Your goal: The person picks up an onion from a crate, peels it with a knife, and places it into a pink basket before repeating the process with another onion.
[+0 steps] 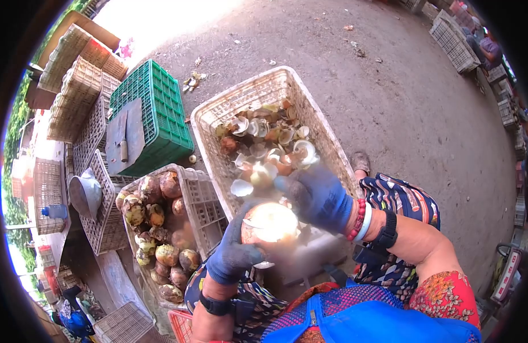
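Note:
My left hand (234, 251), in a blue and grey work glove, is closed around the side of a coconut (270, 223). The coconut's upper face is bright white, with brown at its left side. My right hand (315, 197), gloved in the same way, is just right of and above the coconut. It is smeared by motion, so its fingers and anything in them cannot be made out. Beyond both hands, a dirty white crate (327, 117) holds many white and brown coconut shell pieces (264, 134). Blur hides the area just below the coconut.
A second crate (190, 183) at the left holds several whole brown coconuts (167, 254). Behind it, a cleaver (123, 140) lies on a board on the upturned green crate (164, 108). A metal bowl (86, 194) sits on stacked crates. People (492, 51) are at far right.

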A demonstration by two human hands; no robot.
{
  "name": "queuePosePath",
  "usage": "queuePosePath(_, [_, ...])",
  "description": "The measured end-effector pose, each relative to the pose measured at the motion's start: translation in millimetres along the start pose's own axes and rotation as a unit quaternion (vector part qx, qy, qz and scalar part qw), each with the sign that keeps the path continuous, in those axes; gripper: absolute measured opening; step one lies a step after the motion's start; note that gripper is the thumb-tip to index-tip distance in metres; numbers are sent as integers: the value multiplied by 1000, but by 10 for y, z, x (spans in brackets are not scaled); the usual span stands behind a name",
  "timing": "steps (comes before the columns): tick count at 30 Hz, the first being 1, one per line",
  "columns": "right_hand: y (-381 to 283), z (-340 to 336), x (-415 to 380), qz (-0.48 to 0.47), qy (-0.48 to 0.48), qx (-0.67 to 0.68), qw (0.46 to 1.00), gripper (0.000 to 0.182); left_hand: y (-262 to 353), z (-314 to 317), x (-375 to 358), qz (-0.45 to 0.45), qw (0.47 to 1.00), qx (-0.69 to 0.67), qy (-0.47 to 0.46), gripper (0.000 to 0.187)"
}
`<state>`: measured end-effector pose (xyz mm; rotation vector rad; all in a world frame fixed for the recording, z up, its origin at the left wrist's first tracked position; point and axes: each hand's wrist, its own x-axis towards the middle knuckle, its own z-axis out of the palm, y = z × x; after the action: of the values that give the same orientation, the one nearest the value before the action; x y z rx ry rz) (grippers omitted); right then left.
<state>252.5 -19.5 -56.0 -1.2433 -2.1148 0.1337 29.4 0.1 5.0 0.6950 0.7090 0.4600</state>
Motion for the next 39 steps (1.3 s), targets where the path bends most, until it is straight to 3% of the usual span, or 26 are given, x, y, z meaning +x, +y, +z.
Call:
queuePosePath(3, [149,-41,89,-76,49,35,995,42,-46,43,-65,-38,995,-82,-39,103])
queuePosePath(6, [172,-72,144,-78,45,36,995,62,-141,-54,-72,-17,999,-24,-11,109])
queuePosePath(10, [-18,-96,102,-83,41,59,994,41,-125,-80,-15,10,993,91,-76,104])
queuePosePath(12, [111,-150,90,-19,-49,-8,999,34,-160,-70,4,-28,998,-37,-50,103])
queuePosePath(13, [165,-77,25,54,-92,-191,976,30,-91,-75,-41,-33,996,-62,-52,108])
queuePosePath(14, [386,-9,-33,103,-149,-251,951,31,-2,-61,-88,-36,994,-87,-52,114])
queuePosePath(16, [548,-61,-37,158,-131,-249,947,27,81,-71,-88,-6,999,-26,-46,117])
queuePosePath(19, [243,-276,135,230,-51,-31,971,31,103,-64,-87,49,998,43,-12,121])
queuePosePath(22, [123,-277,156,215,-9,159,964,41,104,-92,-28,121,985,120,20,118])
queuePosePath(26, [8,-648,232,295,-139,416,849,36,182,-93,-49,134,978,152,53,128])
queuePosePath(30, [-102,-950,336,254,-248,371,858,35,172,-216,-37,164,960,217,67,129])
queuePosePath(35, [-170,-892,284,221,-249,282,900,29,120,-278,-12,165,949,262,60,130])
queuePosePath(39, [-232,-931,282,227,-277,253,899,32,159,-203,-8,136,959,243,44,127])
